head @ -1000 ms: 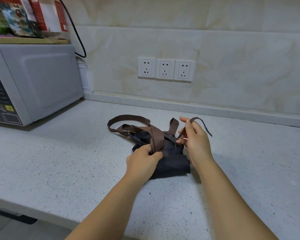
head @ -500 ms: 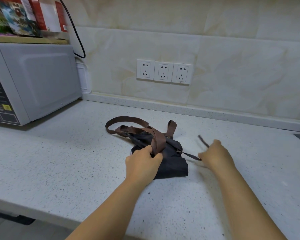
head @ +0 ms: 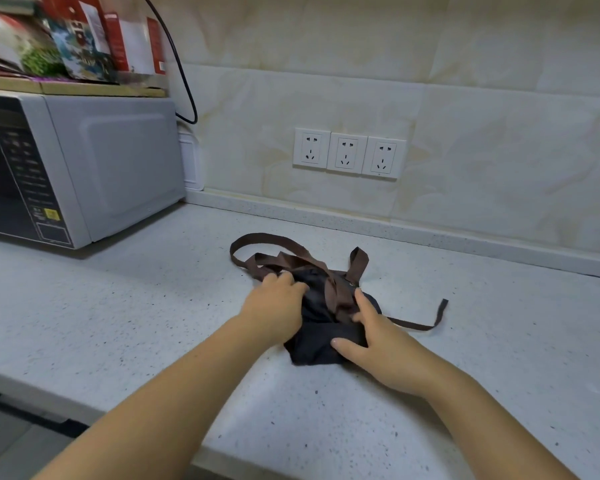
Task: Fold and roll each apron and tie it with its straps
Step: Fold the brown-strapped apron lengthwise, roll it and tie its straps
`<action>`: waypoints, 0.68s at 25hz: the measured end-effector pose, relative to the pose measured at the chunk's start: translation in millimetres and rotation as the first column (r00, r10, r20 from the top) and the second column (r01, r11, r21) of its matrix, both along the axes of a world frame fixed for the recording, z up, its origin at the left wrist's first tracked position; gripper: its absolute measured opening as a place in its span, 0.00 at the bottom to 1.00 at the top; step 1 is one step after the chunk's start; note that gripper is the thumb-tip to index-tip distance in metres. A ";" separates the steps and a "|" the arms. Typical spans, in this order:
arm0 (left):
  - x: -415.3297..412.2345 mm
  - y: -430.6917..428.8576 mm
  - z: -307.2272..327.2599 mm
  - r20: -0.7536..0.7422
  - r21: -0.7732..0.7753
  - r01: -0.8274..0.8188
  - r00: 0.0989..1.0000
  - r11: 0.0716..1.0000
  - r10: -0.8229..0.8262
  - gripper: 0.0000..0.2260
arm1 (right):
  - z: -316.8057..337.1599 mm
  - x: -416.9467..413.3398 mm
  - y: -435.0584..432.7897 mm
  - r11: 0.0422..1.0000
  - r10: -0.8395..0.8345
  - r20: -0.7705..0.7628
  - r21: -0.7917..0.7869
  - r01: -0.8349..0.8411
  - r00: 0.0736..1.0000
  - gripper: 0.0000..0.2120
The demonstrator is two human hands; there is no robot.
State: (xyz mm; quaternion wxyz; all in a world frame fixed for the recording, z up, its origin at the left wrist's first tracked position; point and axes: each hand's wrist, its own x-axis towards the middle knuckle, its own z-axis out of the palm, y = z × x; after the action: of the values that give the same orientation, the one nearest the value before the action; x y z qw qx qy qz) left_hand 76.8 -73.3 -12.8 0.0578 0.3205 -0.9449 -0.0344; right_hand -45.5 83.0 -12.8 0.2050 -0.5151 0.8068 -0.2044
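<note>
A dark rolled apron (head: 321,344) lies on the white speckled counter (head: 153,306), with brown straps (head: 338,292) wound over its middle. A strap loop (head: 257,239) lies behind it on the left. One loose strap end (head: 437,317) trails off to the right. My left hand (head: 274,308) grips the bundle's left side, fingers curled over its far edge. My right hand (head: 374,341) rests on the right side, with the thumb along the front fold and the index finger stretched beside the straps.
A grey microwave (head: 66,168) stands at the left, with boxes and packets (head: 84,39) stacked on a board on top. A black cable (head: 181,71) hangs down the tiled wall. Three wall sockets (head: 347,154) sit behind the bundle. The counter's front edge (head: 49,400) runs lower left.
My right hand has let go of the thin strap end and come back onto the bundle. My left hand has shifted further onto the bundle's left side.
</note>
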 end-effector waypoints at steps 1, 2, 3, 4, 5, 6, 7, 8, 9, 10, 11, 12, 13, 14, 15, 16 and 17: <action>4.5 -4.5 1.7 0.014 -0.132 0.007 1.000 0.991 -0.005 0.16 | 2.0 -3.6 0.3 1.000 -0.018 0.043 -0.010 0.019 0.999 0.45; 10.4 -6.8 0.2 -0.031 -0.254 0.046 0.998 0.966 -0.056 0.13 | 2.8 -5.8 1.1 0.999 -0.041 0.039 -0.031 0.042 0.998 0.45; 18.0 -6.5 -2.0 -0.073 -0.356 0.085 0.990 0.931 -0.119 0.09 | 2.8 -6.9 2.8 0.997 -0.053 -0.005 -0.061 0.052 0.999 0.43; 26.7 -6.4 -8.4 -0.127 -0.417 0.110 0.976 0.902 -0.177 0.07 | 1.8 -6.6 4.6 0.995 -0.055 -0.072 -0.086 0.049 0.996 0.38; 35.8 -6.6 -18.9 -0.197 -0.445 0.135 0.950 0.885 -0.244 0.07 | 0.1 -5.0 6.5 0.993 -0.053 -0.140 -0.110 0.037 0.989 0.32; 43.8 -5.9 -27.5 -0.249 -0.440 0.166 0.922 0.883 -0.297 0.08 | -1.6 -2.9 8.5 0.990 -0.048 -0.202 -0.136 0.021 0.978 0.27; 50.4 -4.1 -32.8 -0.267 -0.418 0.200 0.905 0.886 -0.330 0.07 | -4.2 -0.9 10.6 0.984 -0.039 -0.254 -0.178 -0.007 0.967 0.23; 55.0 -3.0 -36.7 -0.270 -0.421 0.230 0.892 0.877 -0.363 0.06 | -6.6 1.1 12.6 0.975 -0.036 -0.296 -0.220 -0.031 0.954 0.21; 58.2 -1.0 -37.9 -0.265 -0.440 0.255 0.879 0.861 -0.396 0.05 | -9.1 1.7 14.0 0.964 -0.039 -0.333 -0.261 -0.052 0.942 0.20; 60.0 0.2 -39.1 -0.249 -0.456 0.284 0.869 0.843 -0.428 0.06 | -12.2 1.4 14.9 0.957 -0.040 -0.359 -0.283 -0.068 0.932 0.19; 61.6 2.3 -36.8 -0.223 -0.449 0.313 0.868 0.837 -0.444 0.09 | -14.0 1.6 15.5 0.950 -0.041 -0.382 -0.301 -0.082 0.923 0.19; 63.2 3.7 -34.7 -0.208 -0.429 0.345 0.862 0.835 -0.463 0.12 | -17.0 1.7 15.8 0.947 -0.043 -0.394 -0.309 -0.088 0.918 0.19; 64.7 4.9 -33.2 -0.213 -0.388 0.372 0.854 0.843 -0.475 0.14 | -20.0 1.8 16.5 0.942 -0.044 -0.409 -0.321 -0.099 0.911 0.19; 65.8 5.5 -32.3 -0.240 -0.330 0.389 0.847 0.860 -0.475 0.15 | -22.9 2.1 17.1 0.934 -0.042 -0.432 -0.336 -0.118 0.901 0.19; 67.0 7.7 -30.4 -0.286 -0.265 0.387 0.843 0.883 -0.455 0.16 | -26.2 1.9 17.9 0.924 -0.037 -0.469 -0.353 -0.149 0.882 0.19; 66.8 9.9 -28.3 -0.342 -0.201 0.365 0.844 0.909 -0.414 0.17 | -28.9 1.1 19.3 0.913 -0.029 -0.501 -0.366 -0.181 0.865 0.19; 65.6 12.2 -24.7 -0.389 -0.130 0.334 0.849 0.934 -0.358 0.18 | -30.7 -0.3 20.5 0.904 -0.015 -0.517 -0.373 -0.209 0.856 0.20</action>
State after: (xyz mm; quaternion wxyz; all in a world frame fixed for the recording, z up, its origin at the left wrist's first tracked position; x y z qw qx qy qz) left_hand 142.3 -61.2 -37.6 0.2552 0.1293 -0.9546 -0.0828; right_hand -45.7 103.5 -43.5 -0.1190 -0.6230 0.7418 -0.2176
